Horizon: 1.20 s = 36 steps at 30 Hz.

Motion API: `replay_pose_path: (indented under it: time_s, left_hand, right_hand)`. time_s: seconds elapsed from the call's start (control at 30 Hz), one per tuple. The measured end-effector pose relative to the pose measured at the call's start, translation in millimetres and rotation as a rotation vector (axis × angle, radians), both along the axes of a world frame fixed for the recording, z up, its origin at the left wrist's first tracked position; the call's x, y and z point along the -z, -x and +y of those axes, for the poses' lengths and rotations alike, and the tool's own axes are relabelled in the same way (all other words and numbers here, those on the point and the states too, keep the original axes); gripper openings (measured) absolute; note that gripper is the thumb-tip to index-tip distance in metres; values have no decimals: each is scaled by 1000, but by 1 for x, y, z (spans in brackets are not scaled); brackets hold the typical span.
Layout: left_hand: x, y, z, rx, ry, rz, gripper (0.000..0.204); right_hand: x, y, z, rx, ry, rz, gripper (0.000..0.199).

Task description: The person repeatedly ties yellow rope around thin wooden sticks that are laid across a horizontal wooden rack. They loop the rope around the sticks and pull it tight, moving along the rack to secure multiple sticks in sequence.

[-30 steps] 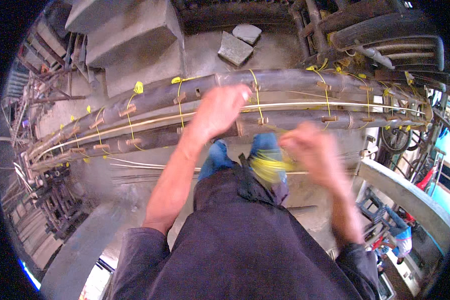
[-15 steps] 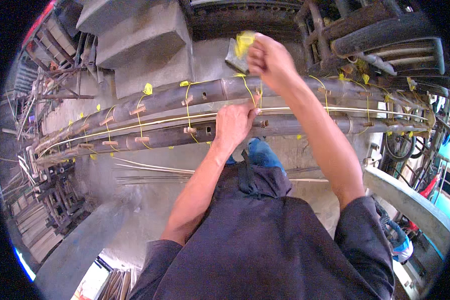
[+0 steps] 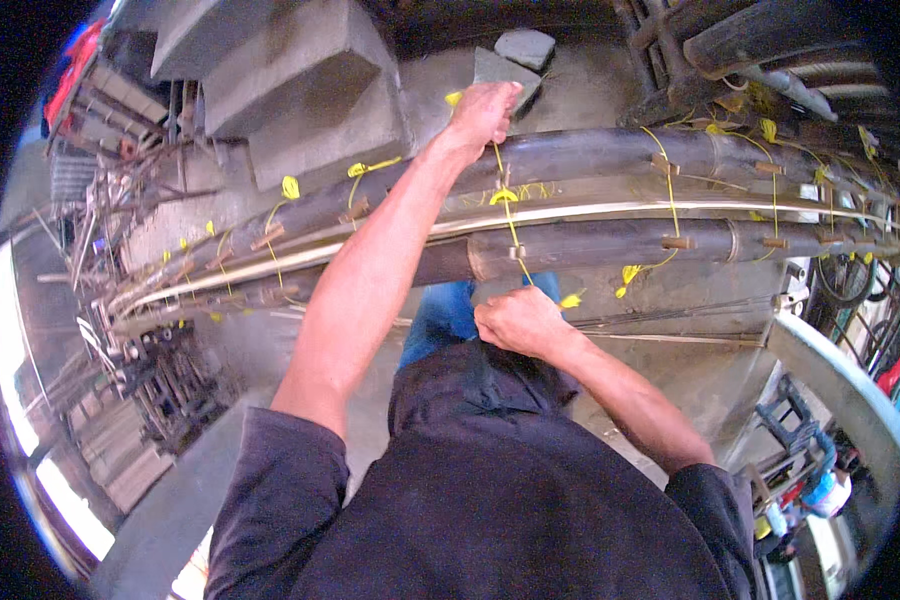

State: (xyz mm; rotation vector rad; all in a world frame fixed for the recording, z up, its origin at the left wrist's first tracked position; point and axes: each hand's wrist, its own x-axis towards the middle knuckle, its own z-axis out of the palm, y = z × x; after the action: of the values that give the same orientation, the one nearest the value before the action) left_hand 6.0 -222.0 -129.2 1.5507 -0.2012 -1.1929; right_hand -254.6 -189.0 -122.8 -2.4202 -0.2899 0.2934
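Note:
A yellow cord (image 3: 511,220) stretches across two long dark poles, which look like bamboo. Beyond the far pole (image 3: 590,155), my left hand (image 3: 483,118) is closed on the cord's upper end, and a bit of yellow shows beside its knuckles. On the near side of the near pole (image 3: 600,243), my right hand (image 3: 520,322) is closed round the cord's lower end; a yellow tuft (image 3: 570,300) sticks out by it. Small wooden pegs (image 3: 678,242) stand in both poles. Pale thin strips (image 3: 610,212) run lengthwise between the poles, under the cord.
More yellow cords with small bundles (image 3: 290,188) hang along the poles. Concrete steps (image 3: 300,110) rise at the far left. Flat stones (image 3: 523,48) lie beyond the far pole. Thin rods (image 3: 660,337) lie on the floor, and a bicycle wheel (image 3: 842,278) stands at right.
My left hand has gone from between the poles to beyond the far pole. My right hand has come down from there to the near side. The view has shifted a little.

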Motion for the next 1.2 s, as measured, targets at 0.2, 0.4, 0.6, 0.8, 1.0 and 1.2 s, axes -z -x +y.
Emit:
replay_pose_path:
  time_s: [0.2, 0.4, 0.6, 0.8, 1.0, 1.2]
  left_hand:
    - [-17, -94, 84, 512, -251, -924, 39]
    - [-95, -57, 212, 440, 19, -701, 34]
    - [-32, 38, 273, 212, 42, -1334, 19]
    - [-43, 37, 256, 180, -137, -1176, 19]
    - [-30, 43, 274, 62, -107, -1327, 20]
    - [-51, 43, 270, 259, -245, -1138, 27]
  right_hand:
    - [-56, 10, 43, 397, -771, 256, 51]
    - [-13, -53, 134, 757, -668, 477, 28]
    - [-239, -184, 91, -70, 304, -29, 22]
    - [-101, -273, 54, 341, 559, 224, 42]
    - [-139, -189, 96, 483, -764, -264, 23]
    - [-93, -73, 139, 560, -832, 274, 15]
